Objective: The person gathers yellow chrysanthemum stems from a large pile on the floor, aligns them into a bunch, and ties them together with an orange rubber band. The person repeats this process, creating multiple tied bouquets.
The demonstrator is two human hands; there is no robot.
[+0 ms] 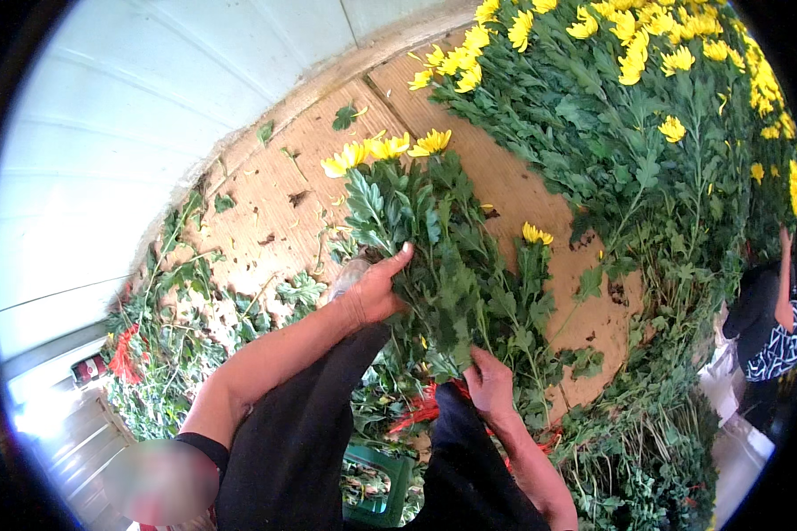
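A bunch of yellow chrysanthemums (438, 259) with leafy green stems is between my hands, its blooms towards the wall. My left hand (380, 287) grips the bunch's left side, thumb on the leaves. Lower down, my right hand (490, 383) has its fingers closed on the stems of the bunch. Just right of it, a single chrysanthemum stem (528, 312) with one yellow bloom lies near the bunch. Red ties (420, 410) lie below, near my knees.
A large heap of yellow chrysanthemums (611, 126) lies at the upper right. Cut leaves cover the floorboards (292, 186). A green plastic crate (385, 494) stands between my legs. More red ties (127, 358) lie at left. Another person (774, 318) is at the far right.
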